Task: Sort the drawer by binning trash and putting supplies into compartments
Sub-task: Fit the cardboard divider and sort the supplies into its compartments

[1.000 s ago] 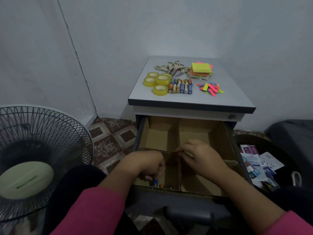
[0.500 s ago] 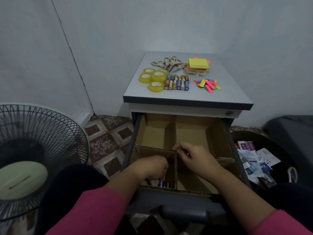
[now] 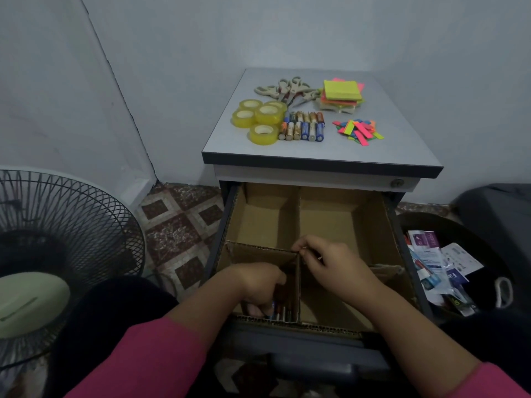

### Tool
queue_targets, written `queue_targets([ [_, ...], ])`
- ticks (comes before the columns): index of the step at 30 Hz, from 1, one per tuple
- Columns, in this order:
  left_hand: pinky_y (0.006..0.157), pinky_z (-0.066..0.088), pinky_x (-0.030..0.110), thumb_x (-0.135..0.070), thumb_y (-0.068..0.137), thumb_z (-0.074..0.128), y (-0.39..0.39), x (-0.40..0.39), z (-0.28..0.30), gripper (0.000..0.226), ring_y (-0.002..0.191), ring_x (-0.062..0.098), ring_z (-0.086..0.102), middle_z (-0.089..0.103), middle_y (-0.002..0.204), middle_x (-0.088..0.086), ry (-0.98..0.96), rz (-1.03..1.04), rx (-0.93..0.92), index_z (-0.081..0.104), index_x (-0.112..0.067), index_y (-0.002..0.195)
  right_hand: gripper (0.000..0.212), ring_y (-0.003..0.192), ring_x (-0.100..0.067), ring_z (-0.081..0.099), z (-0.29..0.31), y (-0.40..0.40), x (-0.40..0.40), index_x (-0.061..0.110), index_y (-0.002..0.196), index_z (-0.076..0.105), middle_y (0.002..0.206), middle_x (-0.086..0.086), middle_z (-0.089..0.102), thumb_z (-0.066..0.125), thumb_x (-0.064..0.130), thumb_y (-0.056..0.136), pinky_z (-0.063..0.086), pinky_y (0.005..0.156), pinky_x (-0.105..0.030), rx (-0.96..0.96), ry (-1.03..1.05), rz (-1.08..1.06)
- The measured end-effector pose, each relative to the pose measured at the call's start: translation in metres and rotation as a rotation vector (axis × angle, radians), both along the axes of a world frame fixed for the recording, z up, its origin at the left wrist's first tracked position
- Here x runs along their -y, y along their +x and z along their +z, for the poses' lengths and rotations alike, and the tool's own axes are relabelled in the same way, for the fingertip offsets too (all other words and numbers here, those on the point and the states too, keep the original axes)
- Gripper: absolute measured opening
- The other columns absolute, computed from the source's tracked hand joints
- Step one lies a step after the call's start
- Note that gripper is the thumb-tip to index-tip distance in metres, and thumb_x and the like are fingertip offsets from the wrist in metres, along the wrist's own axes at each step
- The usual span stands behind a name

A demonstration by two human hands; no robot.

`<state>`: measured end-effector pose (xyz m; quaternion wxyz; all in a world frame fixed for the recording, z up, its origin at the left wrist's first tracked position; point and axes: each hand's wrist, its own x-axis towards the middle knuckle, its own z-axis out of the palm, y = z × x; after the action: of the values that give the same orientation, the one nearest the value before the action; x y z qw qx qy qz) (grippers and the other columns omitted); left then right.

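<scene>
Open drawer [image 3: 313, 331] with cardboard walls making four boxes inside. Left hand [image 3: 258, 285] down in the near left box, fingers curled around batteries [image 3: 280, 313] lying there. Right hand [image 3: 330, 261] pinching the top of the cardboard divider [image 3: 298, 285] in the middle. More batteries [image 3: 303, 126], tape rolls [image 3: 258, 119], scissors [image 3: 287, 90], sticky notes [image 3: 342, 91] up on the cabinet top [image 3: 373, 150]. Trash bin [image 3: 459, 234] at the right, wrappers [image 3: 434, 265] inside.

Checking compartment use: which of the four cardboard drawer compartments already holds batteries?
The near-left compartment, where the left hand reaches among small cylindrical batteries. No batteries show in the other three.
</scene>
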<state>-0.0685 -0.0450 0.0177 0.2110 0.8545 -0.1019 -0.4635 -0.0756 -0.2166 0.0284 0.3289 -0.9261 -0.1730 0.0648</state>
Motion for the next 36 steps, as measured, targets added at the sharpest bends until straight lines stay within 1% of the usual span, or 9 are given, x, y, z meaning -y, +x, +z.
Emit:
queue_targets([
  [3, 0.048, 0.05, 0.019, 0.004, 0.087, 0.062, 0.002, 0.0, -0.003, 0.064, 0.06, 0.019, 0.06, 0.052, 0.072, 0.001, 0.009, -0.016, -0.02, 0.033, -0.01, 0.142, 0.018, 0.089, 0.009, 0.054, 0.0, 0.0, 0.0, 0.039, 0.104, 0.057, 0.1, 0.021, 0.06, 0.046, 0.026, 0.099, 0.046, 0.074, -0.015, -0.011, 0.006, -0.005],
  [9, 0.043, 0.047, 0.013, 0.002, 0.088, 0.061, 0.002, -0.001, -0.005, 0.057, 0.06, 0.012, 0.054, 0.048, 0.078, -0.002, 0.019, -0.046, 0.004, 0.037, -0.01, 0.138, 0.019, 0.087, 0.011, 0.053, 0.001, -0.005, 0.0, 0.038, 0.108, 0.057, 0.1, 0.025, 0.058, 0.046, 0.026, 0.098, 0.041, 0.067, -0.009, 0.001, 0.009, -0.014],
  [14, 0.044, 0.047, 0.012, 0.004, 0.089, 0.06, 0.002, -0.003, -0.003, 0.071, 0.069, 0.018, 0.059, 0.053, 0.126, 0.022, 0.007, -0.037, -0.015, 0.026, -0.017, 0.148, 0.02, 0.093, 0.009, 0.054, 0.0, -0.006, 0.0, 0.036, 0.11, 0.059, 0.104, 0.024, 0.059, 0.047, 0.026, 0.098, 0.043, 0.073, -0.009, 0.026, 0.01, -0.026],
  [20, 0.064, 0.052, 0.026, 0.001, 0.087, 0.062, 0.0, -0.01, -0.01, 0.066, 0.082, 0.022, 0.06, 0.05, 0.086, -0.003, -0.009, -0.014, -0.006, 0.034, -0.019, 0.143, 0.02, 0.095, 0.007, 0.055, -0.005, -0.007, 0.0, 0.035, 0.111, 0.061, 0.105, 0.024, 0.059, 0.049, 0.026, 0.097, 0.045, 0.073, -0.012, 0.061, 0.004, -0.041],
  [24, 0.074, 0.053, 0.035, 0.0, 0.087, 0.063, -0.002, -0.012, -0.01, 0.069, 0.083, 0.023, 0.058, 0.055, 0.093, 0.005, -0.013, -0.01, 0.005, 0.032, -0.018, 0.145, 0.02, 0.094, 0.006, 0.057, -0.007, -0.007, 0.0, 0.034, 0.113, 0.061, 0.108, 0.021, 0.062, 0.049, 0.027, 0.097, 0.049, 0.075, -0.016, 0.09, -0.014, -0.039],
  [30, 0.056, 0.044, 0.025, -0.001, 0.087, 0.062, -0.003, -0.012, -0.007, 0.059, 0.062, 0.016, 0.054, 0.052, 0.072, -0.002, -0.007, -0.053, 0.045, 0.039, -0.015, 0.139, 0.021, 0.094, 0.007, 0.057, -0.011, -0.007, 0.001, 0.032, 0.113, 0.062, 0.109, 0.019, 0.064, 0.05, 0.026, 0.097, 0.044, 0.073, -0.01, 0.126, -0.02, -0.041],
  [32, 0.055, 0.041, 0.024, -0.002, 0.087, 0.06, -0.005, -0.012, -0.005, 0.055, 0.075, 0.024, 0.06, 0.055, 0.075, -0.002, 0.001, -0.087, 0.071, 0.04, -0.014, 0.137, 0.021, 0.094, 0.007, 0.057, -0.012, -0.007, 0.001, 0.032, 0.113, 0.062, 0.11, 0.018, 0.064, 0.05, 0.026, 0.097, 0.047, 0.075, -0.012, 0.131, -0.019, -0.038],
  [34, 0.061, 0.04, 0.023, -0.001, 0.088, 0.059, -0.007, -0.011, -0.004, 0.051, 0.098, 0.032, 0.061, 0.063, 0.097, 0.008, 0.003, -0.107, 0.084, 0.042, -0.013, 0.135, 0.021, 0.094, 0.006, 0.058, -0.013, -0.007, 0.002, 0.033, 0.113, 0.062, 0.109, 0.018, 0.065, 0.05, 0.026, 0.096, 0.05, 0.076, -0.016, 0.14, -0.019, -0.041],
  [36, 0.065, 0.04, 0.023, -0.001, 0.088, 0.058, -0.007, -0.011, -0.005, 0.048, 0.104, 0.033, 0.059, 0.061, 0.114, 0.017, -0.003, -0.106, 0.092, 0.043, -0.012, 0.133, 0.021, 0.093, 0.007, 0.057, -0.013, -0.006, 0.001, 0.032, 0.112, 0.062, 0.108, 0.018, 0.065, 0.051, 0.026, 0.096, 0.049, 0.074, -0.014, 0.153, -0.017, -0.041],
])
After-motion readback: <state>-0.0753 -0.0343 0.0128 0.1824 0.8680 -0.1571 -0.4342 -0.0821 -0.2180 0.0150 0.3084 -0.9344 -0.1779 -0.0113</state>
